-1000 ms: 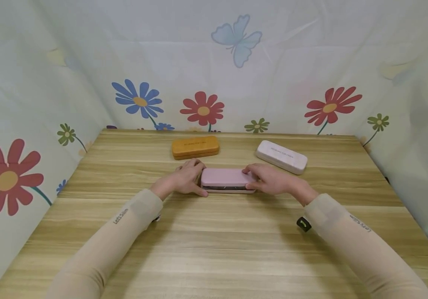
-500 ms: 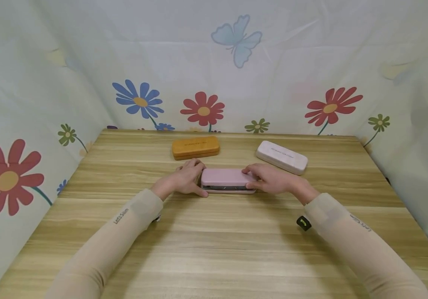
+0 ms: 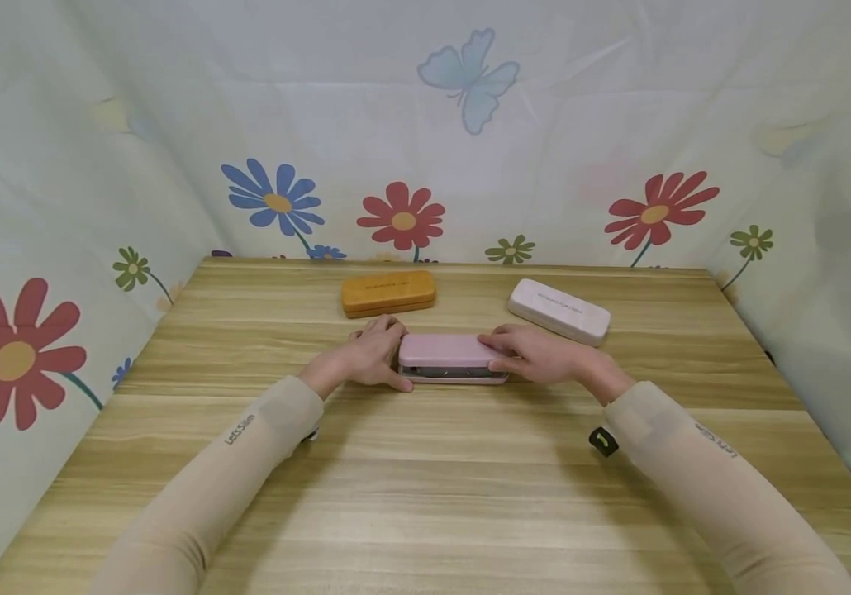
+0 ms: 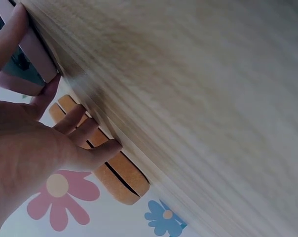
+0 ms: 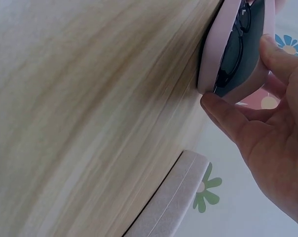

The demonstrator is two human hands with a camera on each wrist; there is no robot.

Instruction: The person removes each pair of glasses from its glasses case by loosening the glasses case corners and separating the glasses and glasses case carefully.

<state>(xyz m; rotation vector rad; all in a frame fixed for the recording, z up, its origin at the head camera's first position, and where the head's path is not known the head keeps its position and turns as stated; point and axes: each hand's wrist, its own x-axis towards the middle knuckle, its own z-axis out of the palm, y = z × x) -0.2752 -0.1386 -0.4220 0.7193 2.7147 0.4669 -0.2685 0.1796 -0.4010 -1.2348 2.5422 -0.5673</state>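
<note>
A pink glasses case (image 3: 444,349) lies on the wooden table with its lid partly raised along the front. Through the gap, in the right wrist view, dark-framed glasses (image 5: 232,55) show inside against a dark lining. My left hand (image 3: 369,357) grips the left end of the case, thumb low at the front and index finger at the rear corner; its other fingers are spread behind. At the right end, my right hand (image 3: 543,355) holds the lid, thumb under its front edge and another finger at the lower shell's corner in the right wrist view.
Behind the pink case stands a closed orange glasses case (image 3: 388,295), close beyond the left hand. A closed white glasses case (image 3: 559,311) lies angled behind the right hand. A flowered curtain (image 3: 284,99) borders the table (image 3: 425,487) at the back and sides.
The front gap of the pink case has widened slightly as the lid rises a little under the right hand. The left hand and the other two cases stay put.
</note>
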